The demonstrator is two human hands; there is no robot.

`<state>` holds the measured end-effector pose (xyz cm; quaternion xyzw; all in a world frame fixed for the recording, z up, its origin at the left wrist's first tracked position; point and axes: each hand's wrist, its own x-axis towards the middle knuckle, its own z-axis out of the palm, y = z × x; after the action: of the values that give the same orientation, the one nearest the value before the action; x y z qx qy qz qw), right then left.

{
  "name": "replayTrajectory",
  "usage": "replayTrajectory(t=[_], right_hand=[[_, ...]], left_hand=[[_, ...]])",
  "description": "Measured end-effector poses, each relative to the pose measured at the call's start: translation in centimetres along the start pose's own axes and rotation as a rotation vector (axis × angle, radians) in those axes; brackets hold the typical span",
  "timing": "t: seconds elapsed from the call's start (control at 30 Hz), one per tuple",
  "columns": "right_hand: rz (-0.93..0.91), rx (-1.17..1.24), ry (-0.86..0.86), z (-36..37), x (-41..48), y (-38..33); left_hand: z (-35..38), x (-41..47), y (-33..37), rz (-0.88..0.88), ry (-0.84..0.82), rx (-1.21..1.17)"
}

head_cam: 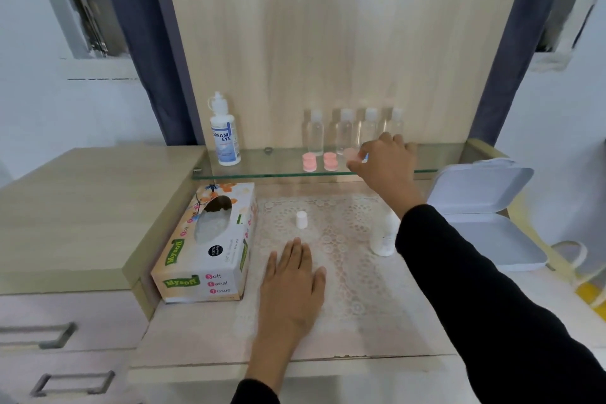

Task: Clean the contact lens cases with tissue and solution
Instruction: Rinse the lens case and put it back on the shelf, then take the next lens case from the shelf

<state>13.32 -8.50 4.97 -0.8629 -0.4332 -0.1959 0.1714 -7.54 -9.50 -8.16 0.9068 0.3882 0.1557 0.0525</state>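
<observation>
Our right hand (pixel 383 161) pinches a pink lens case (pixel 351 153) on the glass shelf (pixel 262 170) — likely light, hard and slick, so we grip its rim. Our left hand (pixel 292 275) rests flat, fingers straight, on the mat (pixel 344 239).

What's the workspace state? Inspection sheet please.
Surface: pale wooden dresser top with white lace mat; glass shelf behind.
Job's things: white blue-labelled solution bottle, two pink round lens cases on shelf; floral cardboard tissue box left of the mat.
Clutter: four clear white-capped bottles, small white cap, small white bottle, open white foam box.
Hands: left hand flat on mat; right hand pinches third pink case, blurred.
Cables: nothing seen.
Surroundings: blue curtains, grey-handled drawers.
</observation>
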Motion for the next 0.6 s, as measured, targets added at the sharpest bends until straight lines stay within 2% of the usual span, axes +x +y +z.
replayTrajectory(t=[0.17, 0.3, 0.37, 0.5, 0.57, 0.6], right_hand=[[-0.011, -0.113, -0.068, 0.3, 1.3, -0.6], [-0.023, -0.183, -0.093, 0.6, 1.7, -1.0], [-0.026, -0.207, -0.095, 0.7, 1.7, -1.1], [-0.052, -0.182, -0.097, 0.8, 1.8, -0.8], [-0.038, -0.098, -0.086, 0.6, 1.8, -0.2], [-0.023, -0.062, -0.074, 0.4, 1.9, 0.1]], left_hand=[[0.3, 0.2, -0.2, -0.033, -0.015, 0.042], [-0.5, 0.0, 0.2, -0.025, -0.124, -0.038], [-0.1, 0.1, -0.1, -0.014, -0.024, -0.011], [-0.4, 0.2, 0.0, -0.061, -0.086, -0.034], [0.6, 0.3, -0.4, 0.001, 0.007, -0.026], [0.6, 0.2, -0.5, -0.013, 0.004, -0.05]])
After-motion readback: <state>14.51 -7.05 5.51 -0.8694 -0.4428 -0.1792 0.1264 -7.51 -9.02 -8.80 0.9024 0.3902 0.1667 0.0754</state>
